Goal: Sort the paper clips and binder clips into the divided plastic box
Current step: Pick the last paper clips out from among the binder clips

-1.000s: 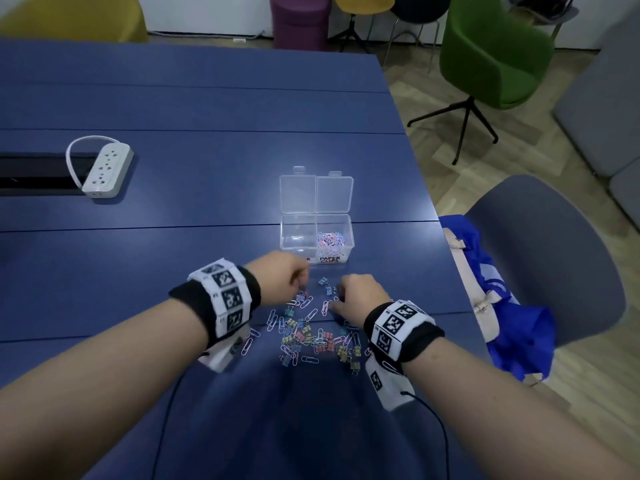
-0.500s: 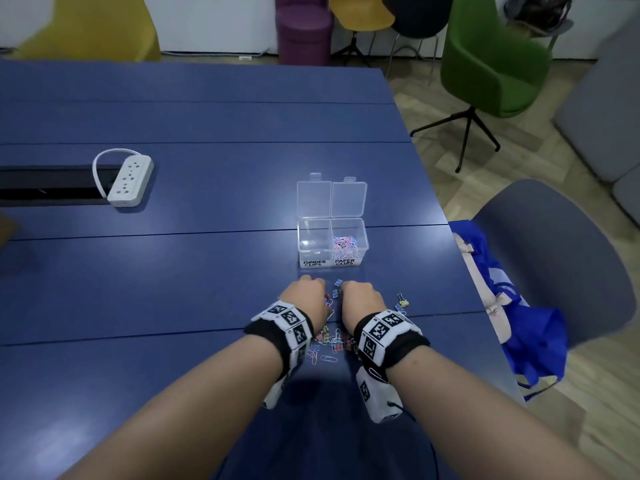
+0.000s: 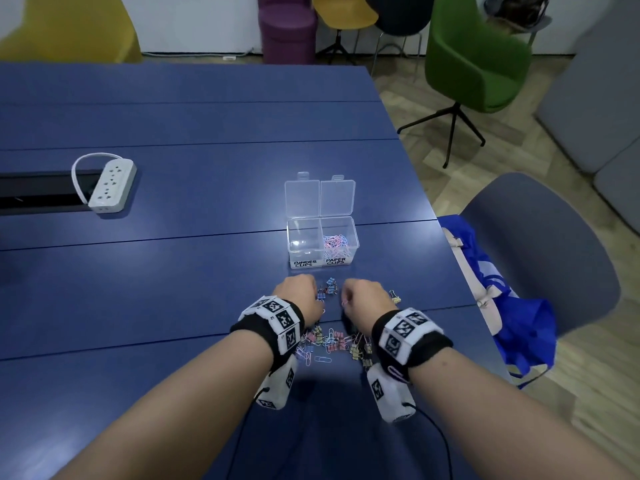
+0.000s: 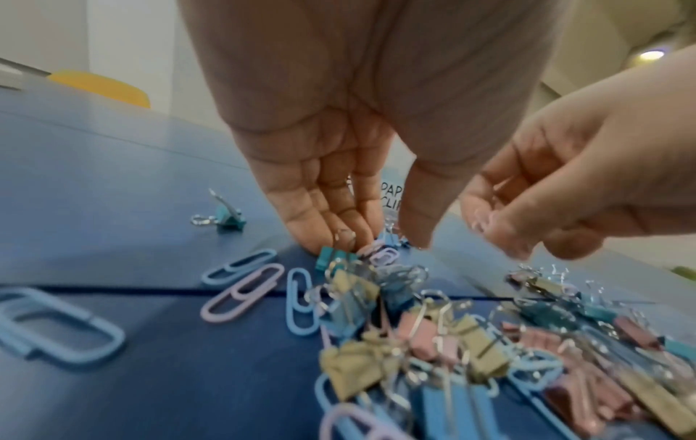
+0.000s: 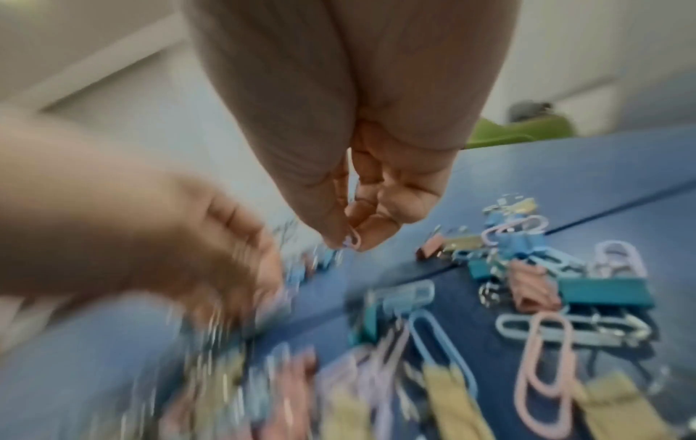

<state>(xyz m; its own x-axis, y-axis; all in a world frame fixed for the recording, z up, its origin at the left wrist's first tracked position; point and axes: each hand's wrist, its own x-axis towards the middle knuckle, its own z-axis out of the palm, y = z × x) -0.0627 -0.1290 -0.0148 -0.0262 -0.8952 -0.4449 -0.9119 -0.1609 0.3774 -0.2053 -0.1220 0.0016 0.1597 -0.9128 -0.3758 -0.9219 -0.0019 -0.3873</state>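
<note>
Now picking: right hand (image 5: 350,208) pinching lilac paper clip (image 5: 354,239); left hand (image 4: 339,190) fingers extended, touching mixed clip pile (image 3: 332,341). Next, likely: carrying clip to far clear divided box (image 3: 322,242), right compartment.

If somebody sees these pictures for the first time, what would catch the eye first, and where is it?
First the heap of pastel paper clips and binder clips on the blue table, between the wrists, with the left hand and the right hand just beyond it. The right hand pinches a pink paper clip. Beyond them stands the clear divided box, lids open: its right compartment holds paper clips, its left looks empty.
</note>
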